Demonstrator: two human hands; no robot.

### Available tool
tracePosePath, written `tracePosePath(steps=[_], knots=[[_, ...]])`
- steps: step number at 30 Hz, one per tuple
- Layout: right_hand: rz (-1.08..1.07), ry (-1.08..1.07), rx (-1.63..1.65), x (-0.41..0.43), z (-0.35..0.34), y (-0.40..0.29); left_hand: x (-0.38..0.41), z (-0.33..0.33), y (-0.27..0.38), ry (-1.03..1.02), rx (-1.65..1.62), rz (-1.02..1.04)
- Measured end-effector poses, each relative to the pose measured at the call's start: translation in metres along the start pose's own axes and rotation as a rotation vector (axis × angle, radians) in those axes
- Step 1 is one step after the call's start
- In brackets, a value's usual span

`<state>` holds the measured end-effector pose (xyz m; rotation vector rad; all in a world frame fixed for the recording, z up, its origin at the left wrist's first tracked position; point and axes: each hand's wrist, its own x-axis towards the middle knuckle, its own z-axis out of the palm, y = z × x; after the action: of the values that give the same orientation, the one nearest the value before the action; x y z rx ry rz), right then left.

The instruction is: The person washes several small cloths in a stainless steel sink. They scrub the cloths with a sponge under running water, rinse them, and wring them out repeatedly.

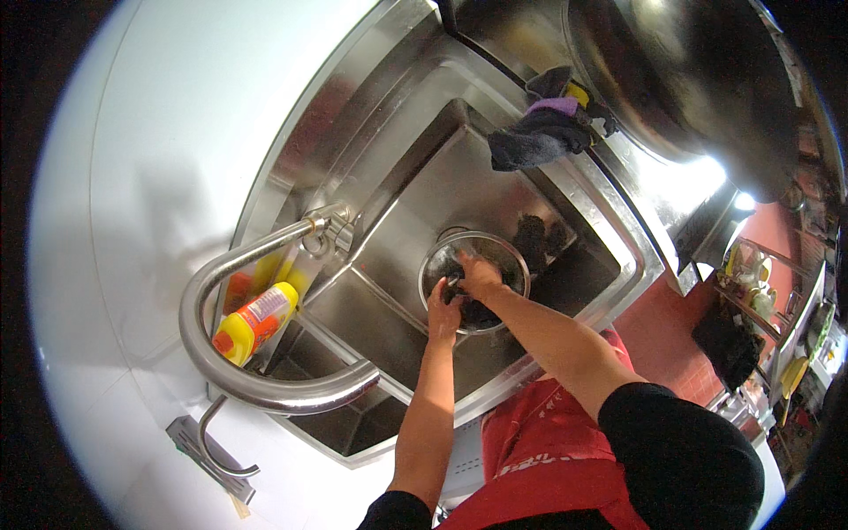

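Note:
Both my hands are inside a round metal bowl (523, 265) that stands in the stainless steel sink (457, 169). My left hand (444, 310) is at the bowl's near left side, its fingers close around a small dark item. Just above and to the right, my right hand (478, 275) reaches over the bowl with bent fingers near the same item. What the item is cannot be told. Dark stuff lies in the bowl under my hands, partly hidden by them. A dark clump (530, 235) rests on the sink floor beside the bowl.
A curved steel faucet (199, 318) arches over the sink's left end, beside a yellow bottle with an orange label (265, 315). Dark cloths (536, 136) hang over the far right rim. Beyond them is a large metal vessel (695, 79). A smaller curved spout (209, 440) is at lower left.

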<state>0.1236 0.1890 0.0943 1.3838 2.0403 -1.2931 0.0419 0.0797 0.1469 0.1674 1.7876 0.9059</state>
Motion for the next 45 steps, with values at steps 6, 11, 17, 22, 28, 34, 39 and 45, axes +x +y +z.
tracePosePath(steps=[6, 11, 17, 22, 28, 34, 39, 45], knots=[[-0.223, -0.218, 0.109, -0.085, -0.043, -0.051, 0.004, -0.023, -0.002, 0.054, -0.930, -0.434], [-0.367, -0.039, 0.188, -0.161, -0.062, -0.089, 0.007, -0.037, -0.023, -0.301, -0.449, 0.327], [-0.029, 0.241, 0.210, -0.074, -0.027, -0.055, 0.017, 0.008, 0.035, 0.200, -0.570, -0.499], [-0.026, -0.146, -0.249, -0.019, -0.038, -0.008, 0.018, -0.026, -0.021, -0.237, -0.542, -0.129], [0.338, 0.048, 0.299, -0.028, 0.006, 0.006, -0.010, 0.007, -0.002, 0.144, 0.248, 0.170], [-0.181, 0.001, 0.297, -0.100, -0.015, -0.033, 0.012, -0.021, -0.004, -0.203, -0.947, -0.482], [-0.229, 0.038, 0.238, -0.137, -0.055, -0.077, 0.034, -0.043, -0.054, -0.245, -0.855, -0.303], [-0.047, 0.240, 0.073, -0.038, -0.028, -0.018, 0.002, 0.026, 0.063, 0.036, -0.456, -0.537]])
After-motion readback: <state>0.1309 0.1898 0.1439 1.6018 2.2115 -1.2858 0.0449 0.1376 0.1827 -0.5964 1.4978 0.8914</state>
